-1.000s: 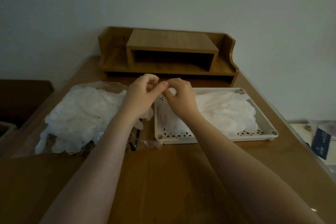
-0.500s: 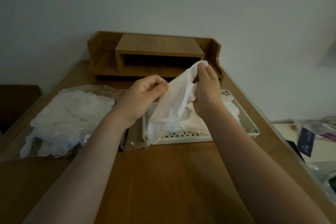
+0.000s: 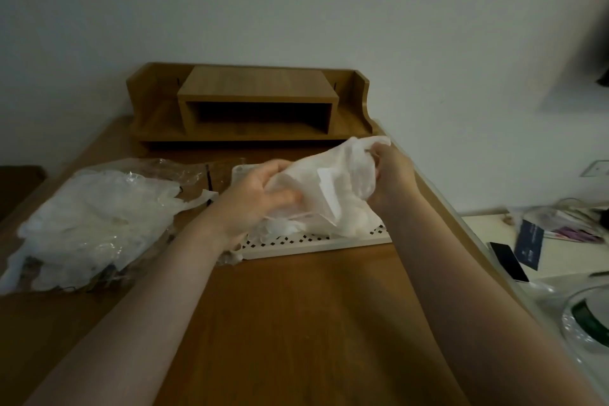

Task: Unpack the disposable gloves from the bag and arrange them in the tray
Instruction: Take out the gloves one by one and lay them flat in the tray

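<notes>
Translucent white film is what both hands work on: one disposable glove (image 3: 333, 188) is held up over the white perforated tray (image 3: 313, 242), stretched between them. The left hand (image 3: 253, 204) grips its lower end, fingers (image 3: 283, 199) curled round the film, while the right hand (image 3: 392, 175) pinches the upper end near the tray's far side, thumb and fingers closed on the material. Holding it at two ends looks meant to spread the thin, clingy sheet flat before it goes down; a single grip would probably let it bunch up.

Under the raised glove more gloves already lie in the tray (image 3: 283, 227), so the glove hangs right above its place and needs only lowering. The tray sits on the wooden counter (image 3: 296, 323) straight ahead of the person, within easy reach of both arms.

The clear plastic bag (image 3: 99, 217) lies on the counter to the left of the tray, its mouth turned toward it, and it is thick with gloves. That keeps the supply just beside the left hand. Judging by the bulk left in the bag, the task is far from done.

A wooden desk shelf (image 3: 250, 105) stands behind against the wall.
</notes>
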### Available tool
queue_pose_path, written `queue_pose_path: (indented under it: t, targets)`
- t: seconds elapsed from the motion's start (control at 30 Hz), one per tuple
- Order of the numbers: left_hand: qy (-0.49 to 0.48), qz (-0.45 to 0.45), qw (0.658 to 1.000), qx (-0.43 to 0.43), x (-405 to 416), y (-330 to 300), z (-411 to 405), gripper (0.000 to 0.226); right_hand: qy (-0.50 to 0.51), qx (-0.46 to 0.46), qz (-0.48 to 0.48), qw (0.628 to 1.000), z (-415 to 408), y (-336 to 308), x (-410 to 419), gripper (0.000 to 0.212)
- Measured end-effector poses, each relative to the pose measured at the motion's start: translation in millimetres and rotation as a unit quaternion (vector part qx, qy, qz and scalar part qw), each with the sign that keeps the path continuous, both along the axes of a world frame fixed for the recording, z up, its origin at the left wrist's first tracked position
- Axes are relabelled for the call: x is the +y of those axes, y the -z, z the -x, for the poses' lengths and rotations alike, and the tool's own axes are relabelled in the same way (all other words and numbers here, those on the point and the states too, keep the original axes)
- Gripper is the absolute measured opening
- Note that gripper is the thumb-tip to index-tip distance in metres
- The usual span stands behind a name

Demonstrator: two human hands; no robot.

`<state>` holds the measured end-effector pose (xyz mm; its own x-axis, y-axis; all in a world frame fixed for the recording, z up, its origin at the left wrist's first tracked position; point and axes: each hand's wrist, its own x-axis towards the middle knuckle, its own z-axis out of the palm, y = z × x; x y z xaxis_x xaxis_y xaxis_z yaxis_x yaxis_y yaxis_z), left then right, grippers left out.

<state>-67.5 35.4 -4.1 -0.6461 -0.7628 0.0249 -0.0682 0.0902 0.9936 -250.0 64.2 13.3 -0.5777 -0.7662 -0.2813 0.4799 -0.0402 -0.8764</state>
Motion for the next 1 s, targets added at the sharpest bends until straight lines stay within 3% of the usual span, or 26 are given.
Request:
queue_pose_path:
  t: [0.1, 0.17, 0.23, 0.33, 0.53, 0.6, 0.8, 1.0]
  targets:
    - [-0.06, 0.022, 0.998, -0.01, -3, -15, 5, 0.013, 0.0, 0.249, -0.108, 0.963, 12, 8, 6, 0.026]
    - [-0.069, 0.078, 0.993, -0.062, -5, -22, 13, 0.016, -0.015, 0.419, -0.054, 0.906, 10, 11, 9, 0.031]
    - [-0.062, 0.112, 0.986, -0.105, -3, -30, 21, 0.015, -0.06, 0.54, 0.063, 0.837, 5, 8, 18, 0.025]
    - [-0.071, 0.13, 0.979, -0.143, -4, -36, 26, 0.012, -0.153, 0.636, 0.123, 0.746, -2, 3, 26, 0.025]
    - [-0.087, 0.149, 0.971, -0.166, -5, -43, 24, 0.01, -0.165, 0.721, 0.09, 0.667, -2, 10, 16, 0.022]
    - [-0.082, 0.159, 0.969, -0.172, -6, -46, 20, 0.009, -0.149, 0.709, 0.082, 0.685, 3, 8, 15, 0.023]
    - [-0.074, 0.163, 0.971, -0.159, -19, -57, 14, 0.01, -0.162, 0.497, 0.084, 0.848, 30, -10, 17, 0.02]
    - [-0.088, 0.124, 0.985, -0.079, -46, -58, 27, 0.01, -0.163, 0.461, 0.083, 0.868, 66, -31, 3, 0.015]
